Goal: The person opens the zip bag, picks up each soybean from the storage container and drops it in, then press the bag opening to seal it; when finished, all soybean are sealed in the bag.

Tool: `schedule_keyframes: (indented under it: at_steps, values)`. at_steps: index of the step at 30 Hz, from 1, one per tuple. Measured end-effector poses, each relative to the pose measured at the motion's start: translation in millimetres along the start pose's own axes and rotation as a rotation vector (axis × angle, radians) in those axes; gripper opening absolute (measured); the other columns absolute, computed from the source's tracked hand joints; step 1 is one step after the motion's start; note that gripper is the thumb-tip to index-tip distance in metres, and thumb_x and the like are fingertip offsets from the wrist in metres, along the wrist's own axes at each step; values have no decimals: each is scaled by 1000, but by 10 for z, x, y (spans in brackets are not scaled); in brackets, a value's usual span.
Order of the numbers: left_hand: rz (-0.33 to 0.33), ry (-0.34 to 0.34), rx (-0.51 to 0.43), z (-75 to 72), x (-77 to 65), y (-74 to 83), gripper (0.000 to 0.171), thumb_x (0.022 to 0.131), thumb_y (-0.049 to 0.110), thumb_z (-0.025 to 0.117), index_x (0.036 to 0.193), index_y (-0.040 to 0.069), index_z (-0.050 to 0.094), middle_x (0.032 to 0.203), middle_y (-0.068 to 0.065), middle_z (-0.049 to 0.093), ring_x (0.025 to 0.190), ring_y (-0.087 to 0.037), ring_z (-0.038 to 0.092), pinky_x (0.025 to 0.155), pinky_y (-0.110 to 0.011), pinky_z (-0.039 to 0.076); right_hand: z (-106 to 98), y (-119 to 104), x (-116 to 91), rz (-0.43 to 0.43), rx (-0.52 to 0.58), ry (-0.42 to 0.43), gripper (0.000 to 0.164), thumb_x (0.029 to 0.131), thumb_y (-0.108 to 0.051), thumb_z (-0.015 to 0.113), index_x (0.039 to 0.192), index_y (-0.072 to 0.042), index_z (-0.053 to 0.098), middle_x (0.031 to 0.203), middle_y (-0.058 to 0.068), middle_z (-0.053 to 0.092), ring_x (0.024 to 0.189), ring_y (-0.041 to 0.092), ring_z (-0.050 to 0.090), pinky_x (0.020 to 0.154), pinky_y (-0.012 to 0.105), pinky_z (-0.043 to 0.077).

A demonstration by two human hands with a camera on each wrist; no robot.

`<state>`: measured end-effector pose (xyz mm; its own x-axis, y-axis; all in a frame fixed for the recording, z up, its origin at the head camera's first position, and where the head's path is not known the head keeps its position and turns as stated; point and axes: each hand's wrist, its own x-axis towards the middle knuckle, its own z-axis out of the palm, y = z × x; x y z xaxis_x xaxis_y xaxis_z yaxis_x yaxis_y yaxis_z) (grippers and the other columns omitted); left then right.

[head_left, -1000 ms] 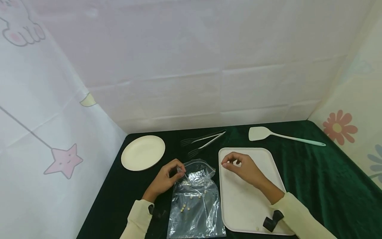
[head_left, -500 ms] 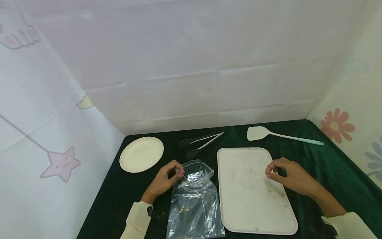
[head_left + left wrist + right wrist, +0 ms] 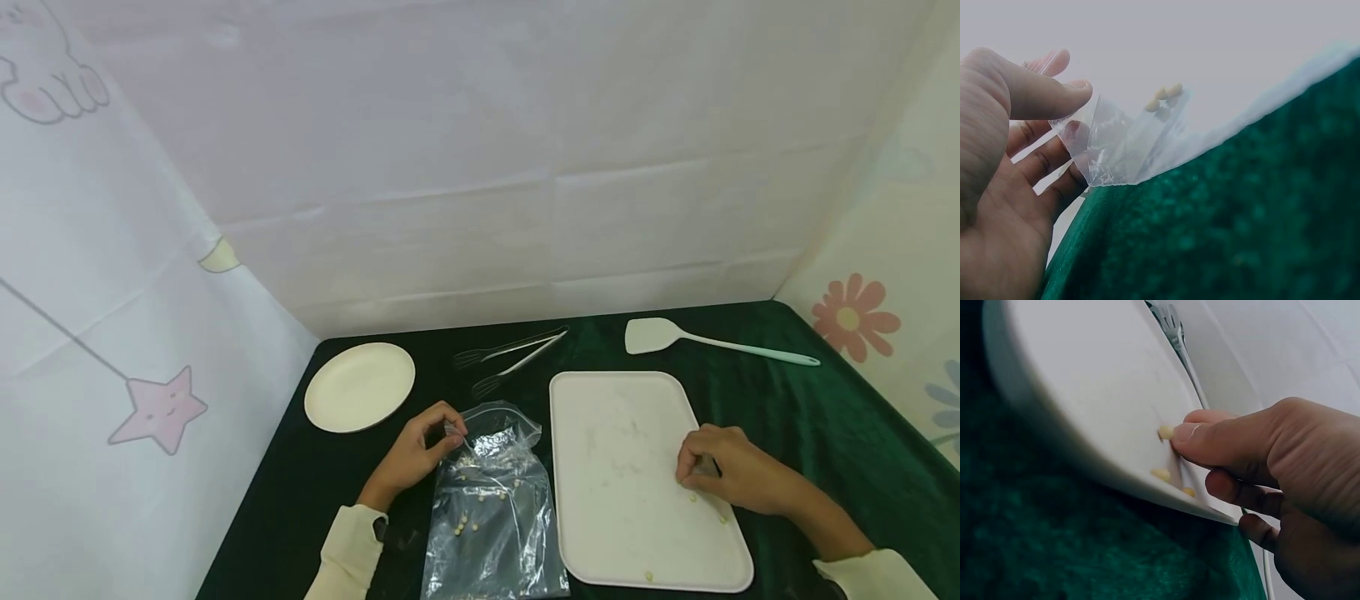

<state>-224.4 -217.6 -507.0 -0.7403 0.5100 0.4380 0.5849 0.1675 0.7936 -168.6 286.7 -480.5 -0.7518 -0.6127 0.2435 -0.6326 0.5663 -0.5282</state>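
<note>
Head cam: our L hand (image 3: 414,452) pinched the zip bag (image 3: 502,542) at its mouth; our R hand (image 3: 738,471) was at the tray (image 3: 607,525), R edge. L wrist: we saw kernels (image 3: 1161,94) in bag. R wrist: R fingers (image 3: 1213,442) pinched a kernel (image 3: 1165,432) near two others on tray.

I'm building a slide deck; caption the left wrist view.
Left hand pinches a clear bag with pale pieces inside, green cloth below.

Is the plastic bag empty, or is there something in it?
Not empty: the plastic bag has a few small pale pieces inside, showing through its clear side.
</note>
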Motion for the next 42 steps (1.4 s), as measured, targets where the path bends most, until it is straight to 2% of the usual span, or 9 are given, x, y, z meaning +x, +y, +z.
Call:
schedule_keyframes:
  at_steps: [4,9,14,19,24,27,33,37,42]
  values:
    - [-5,-1,0,-10,-15,-78,19,95,-4,65,108,10,64,104,-6,61,87,-19,58,74,-37,51,-34,-6,6,20,14,20,23,85,-16,82,89,-33,66,89,-19,62,81,5,55,69,27,47]
    - [-27,-12,-20,-29,-13,-70,16,96,-1,64,108,10,64,105,-6,61,87,-22,57,73,-36,51,-53,-43,79,51,19,91,22,86,-17,81,92,-32,66,90,-19,62,83,3,56,71,29,48]
    - [-37,-13,-12,-25,-9,-43,17,95,-5,63,108,6,63,104,-9,61,86,-22,57,70,-37,50,-9,-138,218,171,81,159,11,91,-31,76,93,-34,66,96,-18,66,87,6,59,78,36,48]
    - [-30,-17,-23,-6,30,88,15,93,-11,62,106,-2,62,102,-16,61,85,-24,57,69,-40,50,24,-221,403,288,163,230,5,92,-33,75,93,-33,69,98,-17,68,95,9,59,85,44,44]
    - [-19,-20,-27,-12,67,249,14,92,-13,62,104,-6,61,101,-19,60,85,-25,57,71,-41,50,48,-293,582,336,289,308,13,93,-33,73,99,-21,73,102,-9,69,97,14,60,79,35,49]
    - [-21,-14,-23,-19,69,284,13,93,-12,62,104,-5,61,101,-17,60,85,-24,57,70,-41,50,75,-336,691,340,398,339,20,94,-33,73,103,-16,72,105,-1,69,97,18,62,75,30,52]
    - [-1,-13,-25,-11,41,229,16,93,-11,62,106,-2,62,102,-15,60,86,-22,57,73,-39,50,155,-424,892,315,628,369,25,93,-24,74,108,-5,69,112,12,67,100,22,65,85,29,54]
    - [8,-13,-22,-11,27,200,16,93,-11,62,107,-2,62,102,-14,60,86,-21,57,73,-38,50,195,-492,1026,270,679,377,24,93,-20,74,108,-2,68,112,15,67,100,24,65,87,27,53]
    - [-16,-8,-25,-16,36,260,13,94,-10,62,105,-3,62,102,-16,60,86,-24,57,71,-40,50,248,-588,1186,250,698,361,23,92,-20,76,106,-4,69,109,13,68,100,27,64,87,28,54]
